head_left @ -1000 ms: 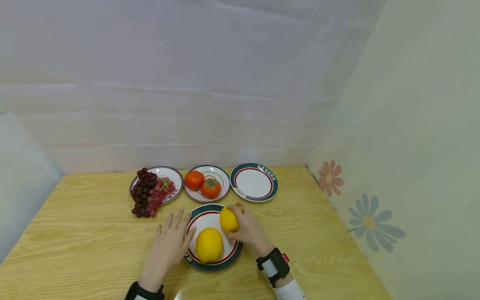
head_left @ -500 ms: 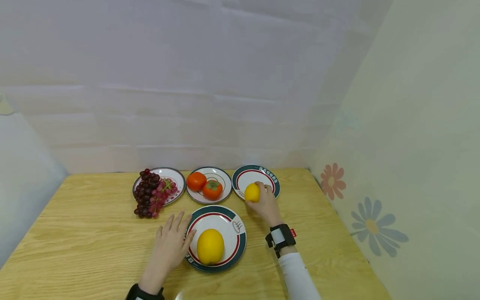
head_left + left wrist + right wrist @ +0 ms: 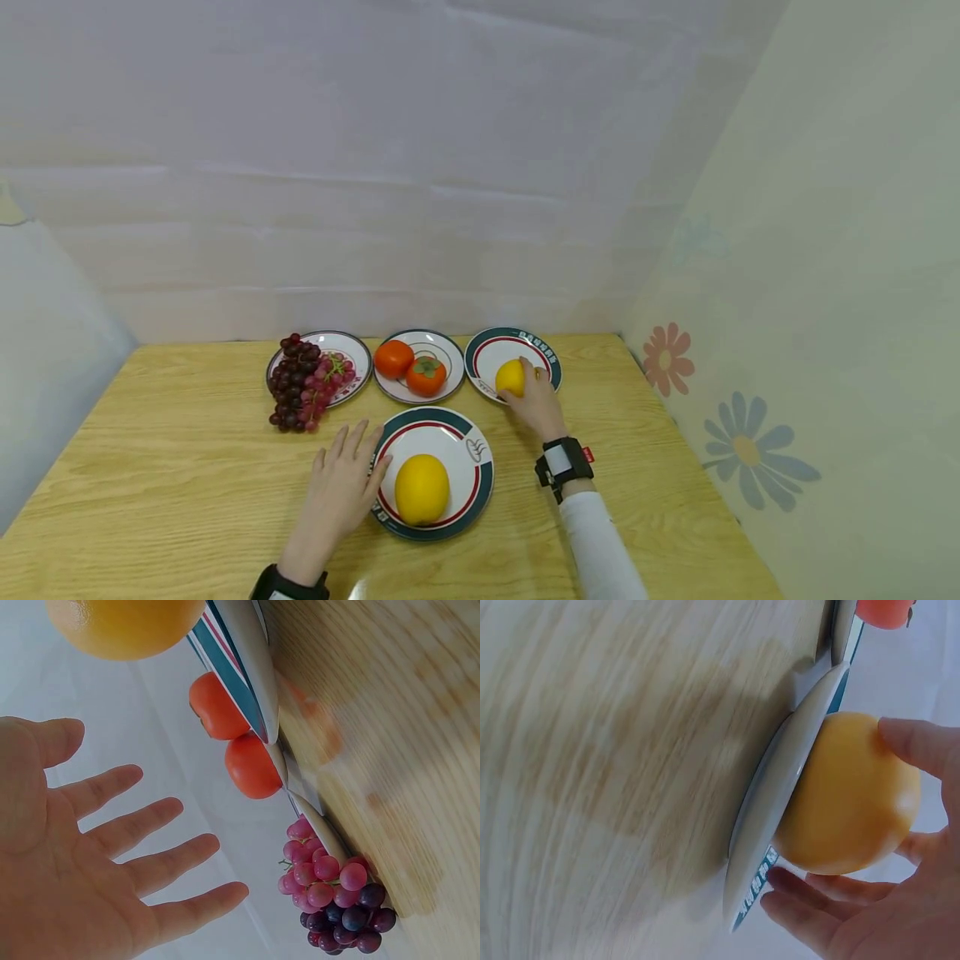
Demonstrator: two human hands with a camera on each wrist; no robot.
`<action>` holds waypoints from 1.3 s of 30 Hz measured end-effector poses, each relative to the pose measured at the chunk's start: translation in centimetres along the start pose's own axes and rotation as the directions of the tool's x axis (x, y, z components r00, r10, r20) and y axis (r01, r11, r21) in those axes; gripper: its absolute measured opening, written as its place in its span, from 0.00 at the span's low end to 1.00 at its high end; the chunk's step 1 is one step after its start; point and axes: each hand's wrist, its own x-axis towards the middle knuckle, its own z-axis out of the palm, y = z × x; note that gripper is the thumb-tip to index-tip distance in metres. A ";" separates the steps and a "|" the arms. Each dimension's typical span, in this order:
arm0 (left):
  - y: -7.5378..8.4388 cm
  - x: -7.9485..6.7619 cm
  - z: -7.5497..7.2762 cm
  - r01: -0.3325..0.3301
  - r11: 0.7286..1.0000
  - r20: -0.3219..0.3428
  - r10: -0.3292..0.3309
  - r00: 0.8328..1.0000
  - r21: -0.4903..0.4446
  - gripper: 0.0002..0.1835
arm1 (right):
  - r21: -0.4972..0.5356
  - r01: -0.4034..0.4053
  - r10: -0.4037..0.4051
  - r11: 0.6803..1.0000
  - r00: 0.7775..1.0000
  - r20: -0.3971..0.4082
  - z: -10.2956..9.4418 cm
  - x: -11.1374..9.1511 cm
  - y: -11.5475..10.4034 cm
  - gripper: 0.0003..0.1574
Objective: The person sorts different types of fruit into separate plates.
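Observation:
My right hand [image 3: 538, 402] grips a smooth, round yellow fruit [image 3: 510, 378] at the back right plate [image 3: 487, 353], which has a green rim and a red ring. In the right wrist view the thumb lies on one side of the yellow fruit [image 3: 851, 795] and the fingers curl at the other, with the fruit right at the plate's surface. Nearer the front, a second yellow fruit [image 3: 422, 490] sits on another green-rimmed plate [image 3: 474, 498]. By that plate's left edge, my left hand [image 3: 341, 482] is spread with fingers extended and holds nothing.
Two orange persimmons [image 3: 426, 377] lie on the back middle plate [image 3: 447, 353]. Dark and pink grapes [image 3: 294, 386] hang over the front of the back left plate [image 3: 362, 367]. Behind the wooden table [image 3: 187, 492] stands a pale wall [image 3: 375, 167]; a flower-printed wall [image 3: 840, 333] runs along the right.
My right hand has carried one yellow fruit from the front plate back and to the right, onto the back right plate. The left hand has stayed in place.

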 end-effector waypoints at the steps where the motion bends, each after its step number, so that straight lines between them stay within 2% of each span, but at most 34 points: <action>1: 0.0 0.0 0.0 -0.001 1.000 -0.003 0.001 1.000 0.000 0.24 | 0.004 0.000 0.000 1.000 1.000 -0.004 -0.1 -0.1 -0.1 0.46; 4: 0.0 -0.1 -0.1 0.002 1.000 -0.003 -0.002 1.000 0.003 0.24 | -0.017 0.033 -0.033 0.999 0.999 -0.039 -0.3 -1.1 -0.8 0.44; 6: -0.1 -0.2 -0.1 0.006 1.000 0.000 -0.006 1.000 0.003 0.24 | -0.031 0.097 -0.098 0.995 0.993 -0.063 -0.8 -2.4 -2.0 0.42; 8: -0.1 -0.2 -0.1 0.008 1.000 0.000 -0.008 1.000 0.003 0.24 | -0.027 0.180 -0.181 0.983 0.983 -0.041 -1.5 -4.2 -3.6 0.40; 10: -0.1 -0.3 -0.2 0.011 1.000 0.000 -0.011 1.000 0.003 0.24 | 0.017 0.284 -0.284 0.959 0.958 0.027 -2.4 -6.4 -5.4 0.39; 11: -0.1 -0.3 -0.2 0.013 1.000 0.001 -0.013 1.000 0.002 0.24 | 0.058 0.328 -0.332 0.943 0.940 0.082 -2.9 -7.5 -6.3 0.39; 13: -0.1 -0.3 -0.4 0.014 1.000 0.000 -0.014 1.000 0.005 0.24 | 0.142 0.401 -0.423 0.905 0.883 0.204 -3.5 -9.6 -7.9 0.40; 16: -0.2 -0.3 -0.6 0.015 1.000 -0.008 -0.014 1.000 0.015 0.24 | 0.234 0.482 -0.536 0.844 0.762 0.365 -3.8 -12.1 -9.6 0.44; 18: -0.3 -0.2 -0.7 0.015 1.000 -0.015 -0.014 1.000 0.021 0.24 | 0.232 0.540 -0.584 0.809 0.694 0.420 -3.4 -13.1 -10.1 0.46; 20: -0.3 -0.2 -0.7 0.015 1.000 -0.016 -0.015 1.000 0.026 0.24 | 0.196 0.601 -0.619 0.775 0.658 0.430 -2.7 -13.8 -10.3 0.48; 21: -0.4 -0.2 -0.7 0.016 1.000 -0.012 -0.016 1.000 0.026 0.24 | 0.173 0.626 -0.632 0.760 0.650 0.422 -2.4 -13.9 -10.2 0.48; 23: -0.4 -0.3 -0.7 0.016 1.000 -0.006 -0.016 1.000 0.024 0.24 | 0.120 0.665 -0.651 0.737 0.651 0.390 -1.6 -14.1 -10.1 0.47; 25: -0.4 -0.3 -0.7 0.016 1.000 -0.002 -0.016 1.000 0.020 0.24 | 0.085 0.674 -0.653 0.734 0.665 0.362 -1.1 -14.1 -9.9 0.45; 28: -0.5 -0.3 -0.7 0.018 1.000 0.000 -0.018 1.000 0.017 0.24 | 0.051 0.655 -0.629 0.754 0.697 0.345 -0.6 -14.0 -9.8 0.42; 32: -0.5 -0.3 -0.6 0.019 1.000 -0.001 -0.019 1.000 0.020 0.24 | 0.036 0.603 -0.574 0.797 0.736 0.359 -0.1 -13.8 -9.8 0.41; 36: -0.5 -0.4 -0.7 0.016 1.000 -0.003 -0.015 1.000 0.020 0.24 | 0.057 0.568 -0.545 0.821 0.750 0.374 0.5 -13.6 -9.7 0.44; 39: -0.5 -0.5 -0.7 0.013 1.000 -0.002 -0.013 1.000 0.015 0.24 | 0.053 0.579 -0.558 0.813 0.751 0.353 0.9 -13.3 -9.5 0.44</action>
